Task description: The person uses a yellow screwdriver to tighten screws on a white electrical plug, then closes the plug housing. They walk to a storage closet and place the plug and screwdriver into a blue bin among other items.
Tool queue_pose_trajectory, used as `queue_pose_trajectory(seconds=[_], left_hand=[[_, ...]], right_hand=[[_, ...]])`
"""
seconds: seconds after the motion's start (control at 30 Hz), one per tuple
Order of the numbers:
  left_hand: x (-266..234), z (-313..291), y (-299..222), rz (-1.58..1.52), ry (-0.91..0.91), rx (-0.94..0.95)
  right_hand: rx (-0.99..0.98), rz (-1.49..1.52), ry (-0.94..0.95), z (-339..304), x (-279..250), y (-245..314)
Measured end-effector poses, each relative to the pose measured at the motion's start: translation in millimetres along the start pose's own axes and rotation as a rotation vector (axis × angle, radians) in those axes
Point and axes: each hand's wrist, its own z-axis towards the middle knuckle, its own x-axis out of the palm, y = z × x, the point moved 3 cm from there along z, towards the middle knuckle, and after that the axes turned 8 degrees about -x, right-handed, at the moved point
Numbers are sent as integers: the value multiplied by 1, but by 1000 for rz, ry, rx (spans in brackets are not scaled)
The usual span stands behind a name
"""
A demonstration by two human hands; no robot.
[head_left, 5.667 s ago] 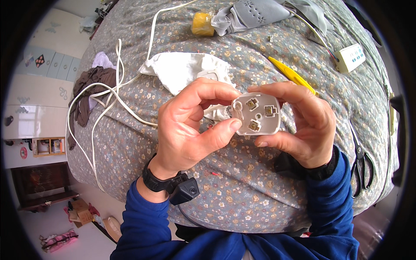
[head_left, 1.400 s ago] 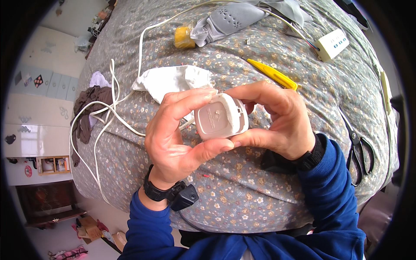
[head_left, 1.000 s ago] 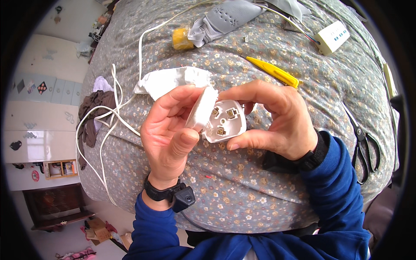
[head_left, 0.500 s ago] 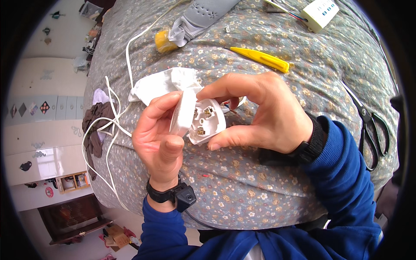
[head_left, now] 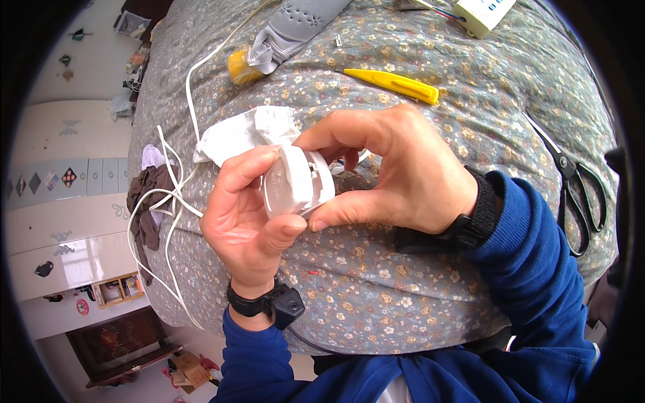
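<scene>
Observed a hollow white plastic casing in two rounded-square halves (head_left: pixel 282 185), held near the middle of the view, above a grey floral-patterned cover (head_left: pixel 403 302). Noted a narrow gap between the halves, toward the right. Found the left hand (head_left: pixel 238 211) curled about the left half, with thumb at the lower edge and fingers at the upper edge. Found the right hand (head_left: pixel 413 178) gripping from the other side, with forefinger at the top, thumb at the lower edge and a wide arch between them. Could not tell the exact contact of the remaining right fingers, being partly hidden.

Recorded a crumpled white cloth (head_left: pixel 232 133) just beyond the left hand and a looped white cable (head_left: pixel 190 87) at left. Located a slim yellow tool with a thin dark tip (head_left: pixel 393 84) beyond the right hand, black-handled scissors (head_left: pixel 568 166) well apart at right, and a white box with coloured wires (head_left: pixel 484 17) at the far edge.
</scene>
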Motion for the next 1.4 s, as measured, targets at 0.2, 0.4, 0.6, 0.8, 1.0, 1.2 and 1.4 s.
queue_pose_trajectory(seconds=[0.2,0.4,0.6,0.8,1.0,1.2,1.4], left_hand=[[-3,-1,-3,134,46,124],[-3,4,-7,398,92,303],[1,7,-15,666,76,459],[2,5,-25,807,80,463],[1,5,-27,801,85,519],[1,5,-25,744,66,531],[-3,1,-20,370,45,65]], right_hand=[[96,115,11,1,3,2],[247,301,32,0,0,2],[317,389,38,1,0,4],[284,427,11,1,1,8],[205,293,32,0,-1,6],[121,265,33,1,-1,5],[313,510,-11,1,0,5]])
